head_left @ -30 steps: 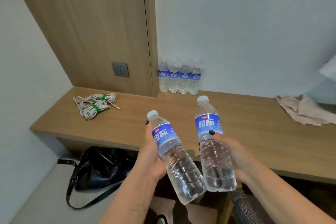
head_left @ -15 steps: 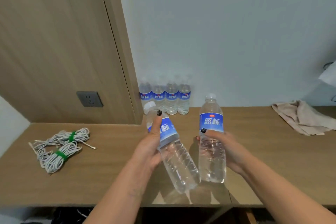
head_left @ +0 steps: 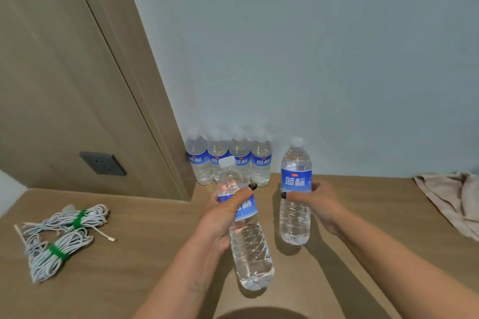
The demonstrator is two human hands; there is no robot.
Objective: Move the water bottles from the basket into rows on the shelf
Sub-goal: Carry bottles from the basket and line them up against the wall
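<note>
Two bottles in hand over the shelf [head_left: 134, 261]. Left hand [head_left: 223, 217], grip wrapped around the left bottle [head_left: 246, 235], which tilts, cap toward the wall. Right hand [head_left: 316, 202], grip closed on the right bottle [head_left: 295, 194], upright, base at or just above the shelf; contact unclear. Row of four bottles [head_left: 229, 160] stands at the back edge against the wall, in the corner. Open slot at the row's right end lies straight beyond the right bottle, so right hand is nearer. Basket not in view. Caps on the row blurred.

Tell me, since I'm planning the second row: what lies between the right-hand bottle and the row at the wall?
Only bare shelf between right-hand bottle and row, head view.
</note>
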